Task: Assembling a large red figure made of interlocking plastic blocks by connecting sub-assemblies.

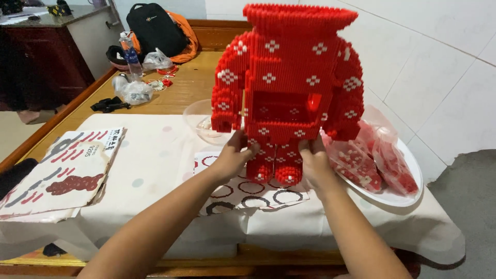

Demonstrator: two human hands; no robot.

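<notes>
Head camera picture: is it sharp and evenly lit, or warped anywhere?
Head view: soft, even light; the red brick figure and both hands, left hand and right hand, look sharp; table edges bow outward from wide-angle distortion; no strong glare.

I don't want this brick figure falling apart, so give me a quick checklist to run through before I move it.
1. Both hands on the figure: ok. Left hand and right hand hold the red brick figure at its lower body.
2. Figure upright: ok.
3. Grip under the feet: not ok, both hands are at the sides.
4. Feet resting on the ring-patterned sheet: cannot tell.
5. Room on the right: not ok, plate with bags of red bricks sits close.
6. Clear bowl behind: close, partly hidden.
</notes>
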